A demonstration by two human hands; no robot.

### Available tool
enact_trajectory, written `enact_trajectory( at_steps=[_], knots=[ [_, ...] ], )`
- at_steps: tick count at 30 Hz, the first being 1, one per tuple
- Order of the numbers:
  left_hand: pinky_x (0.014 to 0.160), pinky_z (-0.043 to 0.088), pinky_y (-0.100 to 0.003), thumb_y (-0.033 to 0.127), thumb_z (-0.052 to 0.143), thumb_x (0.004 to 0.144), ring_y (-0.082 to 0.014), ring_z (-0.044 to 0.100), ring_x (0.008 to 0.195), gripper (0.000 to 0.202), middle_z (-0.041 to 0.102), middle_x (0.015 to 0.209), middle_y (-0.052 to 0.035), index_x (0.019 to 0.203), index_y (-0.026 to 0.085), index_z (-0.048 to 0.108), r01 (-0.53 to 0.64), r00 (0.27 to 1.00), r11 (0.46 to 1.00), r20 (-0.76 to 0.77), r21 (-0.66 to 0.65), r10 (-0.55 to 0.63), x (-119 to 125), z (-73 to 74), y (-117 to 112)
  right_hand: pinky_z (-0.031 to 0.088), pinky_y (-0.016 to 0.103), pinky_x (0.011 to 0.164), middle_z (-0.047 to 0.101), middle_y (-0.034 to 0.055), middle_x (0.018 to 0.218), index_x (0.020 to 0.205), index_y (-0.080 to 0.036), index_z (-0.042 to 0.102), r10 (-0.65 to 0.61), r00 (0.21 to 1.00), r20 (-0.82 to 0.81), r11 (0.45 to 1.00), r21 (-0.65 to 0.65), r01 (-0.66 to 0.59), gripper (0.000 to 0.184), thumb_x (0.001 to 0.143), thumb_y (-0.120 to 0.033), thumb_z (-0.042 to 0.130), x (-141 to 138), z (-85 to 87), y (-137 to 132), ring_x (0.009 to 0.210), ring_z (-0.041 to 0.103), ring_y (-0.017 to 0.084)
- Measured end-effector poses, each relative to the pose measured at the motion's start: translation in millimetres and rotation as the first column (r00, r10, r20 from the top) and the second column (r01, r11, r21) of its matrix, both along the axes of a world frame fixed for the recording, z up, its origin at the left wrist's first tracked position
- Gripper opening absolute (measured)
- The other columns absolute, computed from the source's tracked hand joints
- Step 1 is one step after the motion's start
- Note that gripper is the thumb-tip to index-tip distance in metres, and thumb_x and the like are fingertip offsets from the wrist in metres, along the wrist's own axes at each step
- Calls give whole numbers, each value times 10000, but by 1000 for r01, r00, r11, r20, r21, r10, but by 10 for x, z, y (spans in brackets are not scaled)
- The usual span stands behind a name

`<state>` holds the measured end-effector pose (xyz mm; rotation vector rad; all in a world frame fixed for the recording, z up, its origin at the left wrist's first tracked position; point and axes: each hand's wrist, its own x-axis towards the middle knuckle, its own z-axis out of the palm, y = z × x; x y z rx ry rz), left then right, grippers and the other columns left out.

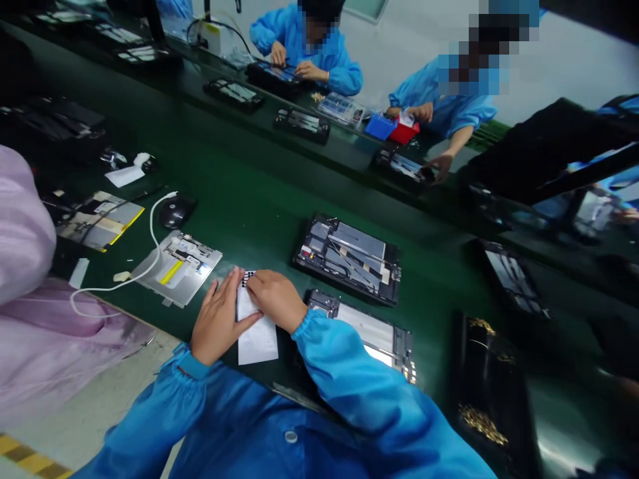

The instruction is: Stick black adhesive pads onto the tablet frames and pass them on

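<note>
My left hand [218, 318] and my right hand [276, 299] both rest on a white paper strip [255, 332] on the green bench mat [259, 206]. A small black checkered piece [247, 278] sits at the strip's far end, partly under my right fingers. Just beyond my right hand lies an opened tablet housing [347, 259]. Another housing [374, 332] is partly hidden by my right forearm. Left of my hands is a silver metal plate [177, 268] with a yellow strip, crossed by a white cable [156, 249].
A black computer mouse [176, 211] lies near the cable. A black tray of gold screws [484, 392] stands at right. Co-workers in blue smocks [304, 46] handle devices across the bench. A person in a lilac garment [24, 332] stands at left, above yellow-black floor tape [30, 456].
</note>
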<state>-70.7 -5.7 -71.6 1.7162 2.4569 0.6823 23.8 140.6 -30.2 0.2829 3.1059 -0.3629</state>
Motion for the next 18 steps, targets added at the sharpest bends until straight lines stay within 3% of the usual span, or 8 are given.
enact_trajectory(
  at_steps=[4,6,10,13,15,18],
  knots=[
    [1207,300,-525,634,523,928,-315,470,1416,973,463,1537,-203,1600,135,28,-10,1000,1000,-12,7,10,1,21,-3,516,400,843,701,186,1054,1174,-48,643,5,1000,15,1000,-17,-5,265,1007,-111,447,-168,-13,-30,974,664,277],
    [1203,301,-533,639,508,933,-322,493,1397,983,483,1518,-214,1599,118,8,-4,1000,1000,-16,13,4,-16,18,-4,517,389,839,708,191,1024,1128,-35,652,4,1000,19,998,-57,-3,244,989,-89,458,-249,-1,-13,955,670,268],
    [1185,312,-566,664,491,930,-354,479,1402,1016,487,1507,-231,1597,93,-21,46,998,999,-48,20,-45,-45,1,16,510,265,802,700,67,915,992,-113,649,-20,1000,17,981,-190,22,99,955,-128,558,-195,135,179,850,658,165],
    [1174,321,-600,640,484,946,-384,455,1413,949,446,1541,-223,1604,116,46,84,993,996,-85,41,-80,-63,-9,70,489,215,703,623,-12,845,1008,-172,588,-184,973,-142,904,-413,110,112,1003,-180,477,352,335,333,751,597,111],
    [1174,328,-621,614,495,956,-396,424,1432,888,343,1607,-196,1609,163,97,83,992,994,-98,68,-76,-85,-12,114,480,232,684,568,-20,808,953,-197,554,-363,884,-294,814,-561,148,115,1016,-220,461,936,463,335,727,556,116],
    [1155,367,-638,609,535,943,-426,360,1460,825,150,1686,-104,1602,251,191,48,996,988,-84,150,-36,-110,-4,124,483,277,729,546,-1,819,889,-213,532,-534,762,-367,771,-581,261,126,1008,-218,490,1878,543,152,778,554,143]
  ],
)
